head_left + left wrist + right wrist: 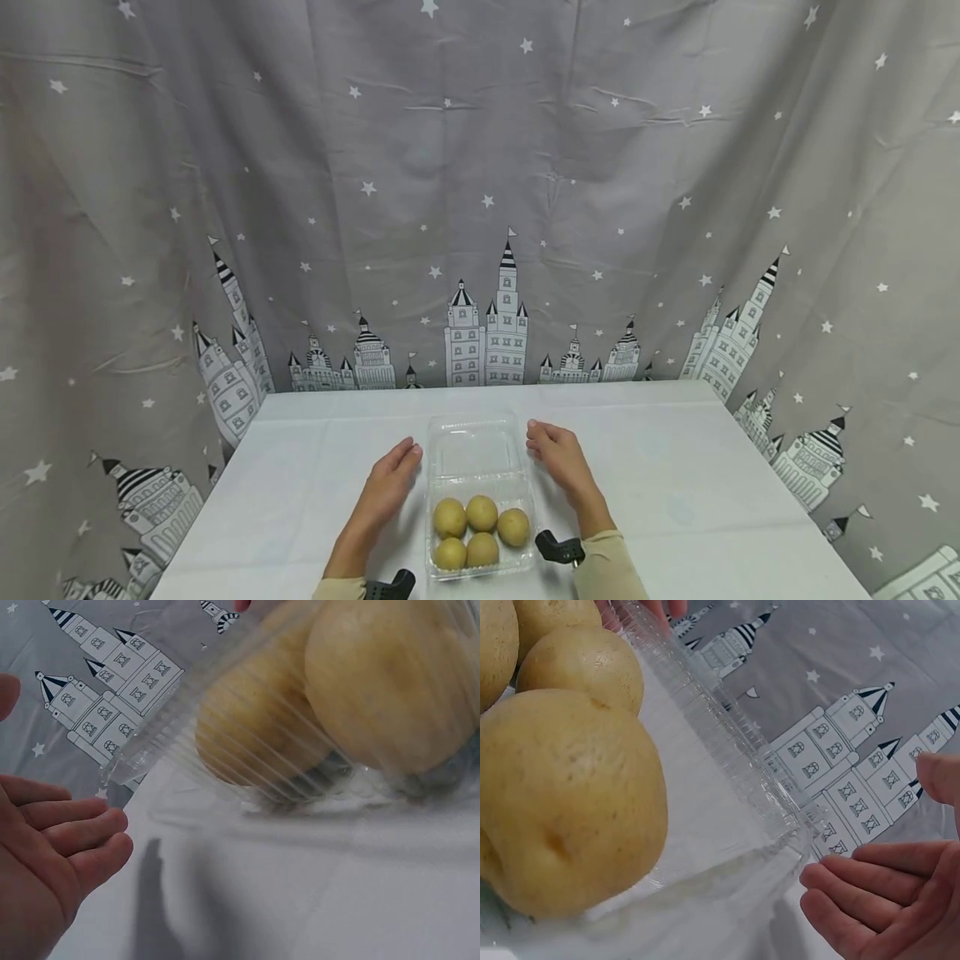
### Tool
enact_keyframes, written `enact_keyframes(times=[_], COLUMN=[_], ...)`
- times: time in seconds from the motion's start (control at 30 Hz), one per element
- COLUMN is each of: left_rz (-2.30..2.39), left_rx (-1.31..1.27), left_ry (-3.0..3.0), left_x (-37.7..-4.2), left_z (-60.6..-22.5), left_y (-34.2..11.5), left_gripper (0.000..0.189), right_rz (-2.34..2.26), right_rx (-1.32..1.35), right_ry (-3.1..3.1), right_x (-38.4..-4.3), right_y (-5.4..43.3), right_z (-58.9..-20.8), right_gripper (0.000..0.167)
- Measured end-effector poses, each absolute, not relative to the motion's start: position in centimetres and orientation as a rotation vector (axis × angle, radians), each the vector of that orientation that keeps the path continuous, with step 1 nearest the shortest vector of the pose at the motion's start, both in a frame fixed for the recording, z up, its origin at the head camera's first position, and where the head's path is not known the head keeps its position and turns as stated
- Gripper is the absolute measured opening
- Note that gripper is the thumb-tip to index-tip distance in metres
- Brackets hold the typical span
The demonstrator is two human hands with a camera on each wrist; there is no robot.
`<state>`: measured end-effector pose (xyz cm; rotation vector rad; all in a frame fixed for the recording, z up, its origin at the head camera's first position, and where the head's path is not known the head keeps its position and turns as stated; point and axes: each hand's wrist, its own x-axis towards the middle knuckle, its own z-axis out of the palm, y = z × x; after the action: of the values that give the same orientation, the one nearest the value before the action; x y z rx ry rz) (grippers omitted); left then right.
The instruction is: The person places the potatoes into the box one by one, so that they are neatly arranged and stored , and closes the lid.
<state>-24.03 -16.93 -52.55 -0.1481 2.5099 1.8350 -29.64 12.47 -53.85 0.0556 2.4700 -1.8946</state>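
Observation:
On the white table stands a clear plastic clamshell box [480,482], its lid [476,450] laid back on the far side. Several round yellow-brown potatoes [482,513] sit in its near part; the right wrist view shows one potato [570,802] up close, with small dimples. My left hand [388,483] is held just left of the box, fingers loosely extended and holding nothing. On the other side, my right hand [564,461] is beside the lid's right edge, palm turned inward, also holding nothing. Through the ribbed plastic wall [247,712], potatoes show in the left wrist view.
A white cloth covers the table [675,467] on both sides of the box. Behind it hangs a grey curtain [420,208] printed with stars and castles. Black wrist cameras [558,547] sit at the cuffs of the beige sleeves [609,567].

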Motion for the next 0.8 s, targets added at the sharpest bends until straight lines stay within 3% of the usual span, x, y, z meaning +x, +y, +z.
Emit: enact_keyframes(times=[0.8], left_rz=[2.234], left_rx=[-0.109], left_ry=[2.239], left_x=[-23.3], left_z=[-51.1], left_y=[-17.0], left_gripper=[0.054], right_rz=[-2.129], right_rx=[-0.075], right_ry=[2.275], right_x=[-27.9], right_y=[13.4], right_z=[-51.5], right_gripper=[0.055])
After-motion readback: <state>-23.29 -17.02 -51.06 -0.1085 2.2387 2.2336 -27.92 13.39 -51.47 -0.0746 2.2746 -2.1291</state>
